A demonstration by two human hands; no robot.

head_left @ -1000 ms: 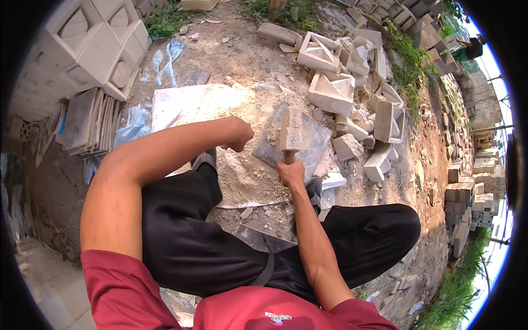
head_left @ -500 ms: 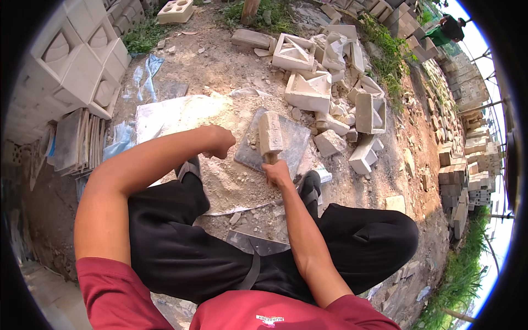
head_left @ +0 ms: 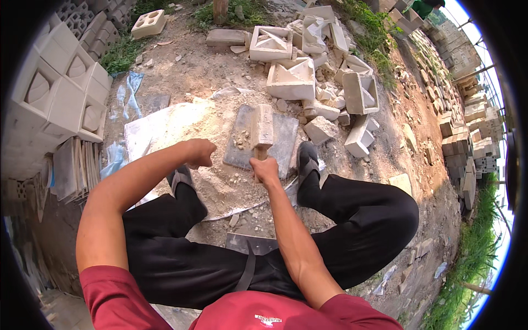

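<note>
My right hand point(head_left: 265, 170) is wrapped round the short handle of a dusty, block-headed mallet point(head_left: 264, 125). The mallet head is over a dark grey square slab point(head_left: 285, 132), which has crumbs of pale rubble on its left part; I cannot tell whether the head touches it. My left hand point(head_left: 201, 153) hangs curled above a spread of crushed pale grit point(head_left: 214, 184), left of the slab. Its fingers are closed, and what they hold, if anything, is hidden. Beneath the grit lies a white sheet point(head_left: 144, 130).
Broken pale hollow blocks point(head_left: 291, 80) are heaped beyond the slab to the right. Whole blocks point(head_left: 69, 88) are stacked on the left, above leaning thin boards point(head_left: 74, 170). My shoes point(head_left: 308, 160) flank the work spot. A person in green point(head_left: 424, 7) is far off at upper right.
The view has shifted, so the surroundings sit lower-left to higher in the picture. My right hand still grips the mallet over the slab, and my left stays curled above the grit.
</note>
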